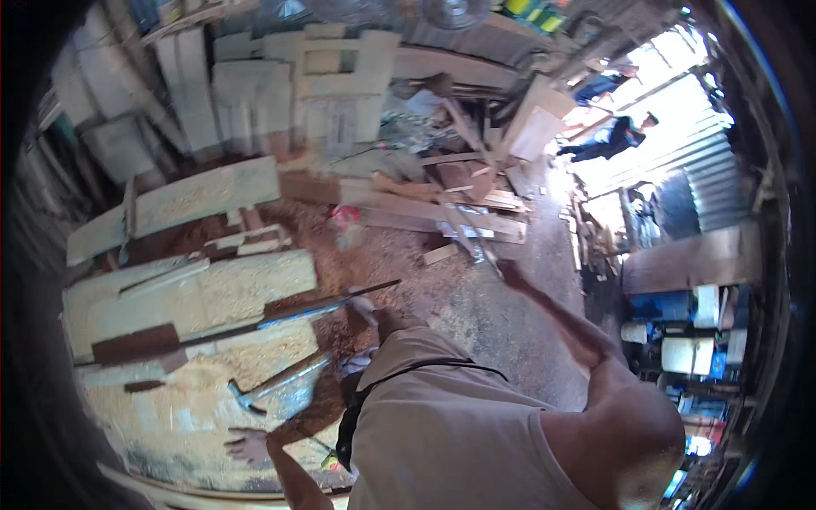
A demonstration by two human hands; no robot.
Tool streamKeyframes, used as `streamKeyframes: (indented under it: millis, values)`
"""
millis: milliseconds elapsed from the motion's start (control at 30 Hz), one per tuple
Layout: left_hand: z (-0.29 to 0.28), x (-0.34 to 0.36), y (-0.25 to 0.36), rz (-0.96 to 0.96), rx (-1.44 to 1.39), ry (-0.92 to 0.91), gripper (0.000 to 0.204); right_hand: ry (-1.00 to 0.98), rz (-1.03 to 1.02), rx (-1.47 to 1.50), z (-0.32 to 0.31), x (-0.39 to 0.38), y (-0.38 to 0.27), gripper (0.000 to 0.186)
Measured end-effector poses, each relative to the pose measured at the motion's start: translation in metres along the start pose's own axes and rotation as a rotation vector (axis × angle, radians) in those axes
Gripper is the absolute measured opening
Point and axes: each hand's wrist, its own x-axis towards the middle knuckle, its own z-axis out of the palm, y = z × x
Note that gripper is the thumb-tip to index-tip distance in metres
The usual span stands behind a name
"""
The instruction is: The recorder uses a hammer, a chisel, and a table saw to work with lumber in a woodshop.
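We see the left hand (247, 444) open, fingers spread, low over the sawdust-covered tabletop (170, 416). It holds nothing. The hammer (274, 384) lies just beyond it, head toward the hand and metal handle running up and to the right. A long dark bar (289, 316) lies across the pale planks (195, 293) further on.

The right arm stretches out over the floor (476, 314) toward the scrap boards (442, 208). The right hand (510, 274) is blurred, so we cannot tell whether it is open or closed.

We judge the step to be a reach for the hammer. Gripping it calls for closing the fingers around the handle, near the head.
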Motion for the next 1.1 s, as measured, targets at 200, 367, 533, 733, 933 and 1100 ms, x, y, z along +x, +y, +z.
streamKeyframes:
  millis: [200, 367, 533, 733, 933, 1100]
  values:
    - [-0.014, -0.008, 0.017, -0.070, 1.452, -0.236, 0.074, -0.080, 0.088, 0.091, -0.004, 0.023, 0.010, 0.040]
    - [0.000, -0.033, 0.049, 0.032, 1.226, -0.104, 0.081, 0.166, -0.334, 0.309, -0.082, 0.052, -0.266, 0.041]
    - [0.003, -0.033, 0.074, 0.039, 1.143, -0.106, 0.077, -0.048, -1.180, 0.108, -0.123, -0.050, -0.511, 0.048]
    - [0.002, -0.031, 0.076, -0.015, 1.101, -0.129, 0.075, -0.243, -1.383, -0.005, -0.041, -0.087, -0.675, 0.050]
    - [0.001, -0.030, 0.075, -0.013, 1.082, -0.117, 0.075, -0.171, -1.368, -0.044, 0.070, -0.096, -0.797, 0.047]
    - [0.001, -0.028, 0.075, -0.075, 1.098, -0.155, 0.076, -0.185, -1.355, -0.074, 0.120, -0.110, -0.879, 0.048]
